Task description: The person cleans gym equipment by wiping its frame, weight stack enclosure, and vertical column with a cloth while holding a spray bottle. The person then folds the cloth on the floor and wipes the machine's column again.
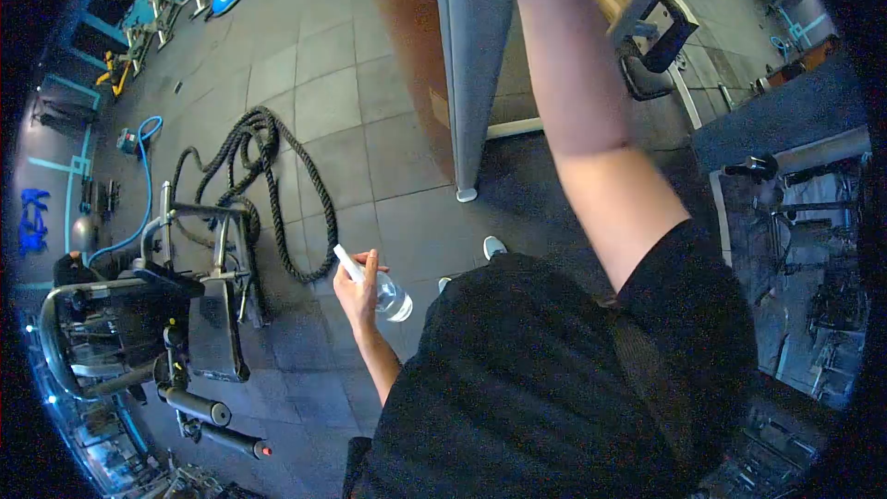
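My left hand (358, 288) is closed around the neck of a clear spray bottle (392, 299) with a white nozzle, held low over the dark tiled floor. The bottle tilts, its base toward the lower right. My right arm reaches up past the top edge, beside a grey upright panel (476, 46) with a brown surface at its left. The hand at the end of that arm is out of the frame, so what it touches is hidden.
A thick black rope (323, 194) lies looped on the floor at the left. Nearer stands a padded exercise machine (217, 323). A blue hose (146, 176) runs behind it. A black seat (647, 79) is at the upper right, and more gym equipment lines the right side.
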### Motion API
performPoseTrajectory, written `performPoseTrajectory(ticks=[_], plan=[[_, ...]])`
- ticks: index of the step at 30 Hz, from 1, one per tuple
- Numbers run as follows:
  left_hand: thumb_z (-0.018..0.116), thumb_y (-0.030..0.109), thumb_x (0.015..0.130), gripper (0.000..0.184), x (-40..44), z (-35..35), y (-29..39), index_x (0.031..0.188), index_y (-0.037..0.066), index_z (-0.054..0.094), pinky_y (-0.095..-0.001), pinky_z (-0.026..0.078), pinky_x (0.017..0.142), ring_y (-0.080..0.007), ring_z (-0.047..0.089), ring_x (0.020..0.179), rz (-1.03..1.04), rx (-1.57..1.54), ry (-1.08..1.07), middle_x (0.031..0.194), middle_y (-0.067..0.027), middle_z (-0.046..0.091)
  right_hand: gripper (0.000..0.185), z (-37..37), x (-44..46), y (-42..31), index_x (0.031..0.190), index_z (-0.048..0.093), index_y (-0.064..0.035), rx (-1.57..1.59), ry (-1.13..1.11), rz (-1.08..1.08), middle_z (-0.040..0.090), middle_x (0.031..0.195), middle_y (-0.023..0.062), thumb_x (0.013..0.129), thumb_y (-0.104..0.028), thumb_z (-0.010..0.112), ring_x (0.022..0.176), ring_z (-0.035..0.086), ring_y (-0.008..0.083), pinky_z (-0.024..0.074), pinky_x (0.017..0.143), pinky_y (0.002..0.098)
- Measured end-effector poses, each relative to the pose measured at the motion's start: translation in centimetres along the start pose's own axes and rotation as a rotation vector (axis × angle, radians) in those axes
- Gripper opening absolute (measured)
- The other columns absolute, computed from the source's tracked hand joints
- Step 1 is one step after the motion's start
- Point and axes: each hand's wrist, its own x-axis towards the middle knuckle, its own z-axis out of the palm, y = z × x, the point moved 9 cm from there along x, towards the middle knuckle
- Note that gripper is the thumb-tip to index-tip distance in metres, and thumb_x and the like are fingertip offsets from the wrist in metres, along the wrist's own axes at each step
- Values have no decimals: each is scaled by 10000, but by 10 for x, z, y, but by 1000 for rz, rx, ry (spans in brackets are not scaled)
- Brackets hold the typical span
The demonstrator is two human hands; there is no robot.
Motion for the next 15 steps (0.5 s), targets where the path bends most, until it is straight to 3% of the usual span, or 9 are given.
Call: performPoseTrajectory(ticks=[2, 4, 5, 7, 9, 10, 13, 14, 15], plan=[[808, 211, 918, 271, -4, 0, -2, 936, -27, 680, -288, 527, 619, -164, 721, 688, -15, 27, 7, 781, -88, 709, 525, -3, -45, 1, 1223, 663, -98, -66, -11, 8, 708, 1175, 133, 814, -363, 859, 1111, 666, 353, 508, 975, 479], [805, 216, 919, 271, -8, 4, -6, 931, -28, 688, -291, 531, 625, -166, 725, 693, -48, 35, -27, 774, -84, 710, 501, 28, -177, 58, 1215, 669, -105, -500, -490, 109, 710, 1165, 130, 825, -359, 852, 1113, 667, 348, 510, 970, 480], [805, 216, 919, 271, -9, 2, -7, 931, -28, 688, -291, 531, 625, -166, 725, 693, -47, 35, -23, 774, -84, 710, 517, -26, -157, 7, 1206, 677, -121, -29, -66, 126, 715, 1161, 122, 809, -394, 862, 1114, 666, 350, 504, 989, 483], [799, 221, 921, 270, -13, 3, -10, 926, -28, 693, -288, 527, 625, -159, 724, 692, -69, 9, -32, 765, -83, 714, 683, -31, -289, 38, 1291, 630, -106, -61, -343, 232, 682, 1220, 170, 735, -390, 905, 1148, 645, 400, 490, 1036, 491], [796, 218, 922, 268, -14, -2, -10, 922, -30, 694, -289, 529, 630, -158, 724, 694, -63, 52, -14, 765, -88, 720, 773, -58, -383, 56, 1276, 636, -48, 141, -319, 608, 617, 1327, 228, 702, -481, 917, 1239, 579, 408, 415, 1102, 543], [795, 220, 923, 268, -15, -3, -6, 918, -29, 694, -291, 531, 632, -161, 726, 694, -53, 79, -16, 768, -91, 723, 772, -62, -410, 62, 1254, 643, -23, 3, -583, 618, 634, 1304, 226, 703, -491, 915, 1235, 589, 411, 431, 1092, 522], [795, 222, 924, 268, -10, -8, -2, 917, -26, 692, -294, 532, 637, -167, 728, 694, -22, 124, -4, 769, -95, 726, 764, -63, -486, 92, 1240, 651, -21, -4, -587, 723, 652, 1289, 214, 700, -492, 916, 1222, 599, 412, 442, 1081, 502], [795, 222, 924, 268, -9, -11, -2, 919, -24, 690, -295, 532, 640, -170, 728, 694, -12, 146, 4, 767, -96, 727, 421, -71, -442, 72, 1084, 726, -54, -75, -490, 578, 750, 1061, 114, 805, -336, 866, 1049, 705, 330, 540, 935, 459], [795, 222, 924, 268, -9, -15, 0, 919, -24, 690, -295, 532, 640, -170, 728, 694, -6, 153, 4, 767, -96, 727, 406, -65, -413, 64, 1082, 727, -62, 43, -509, 550, 749, 1073, 120, 813, -338, 855, 1040, 703, 334, 541, 927, 462]])
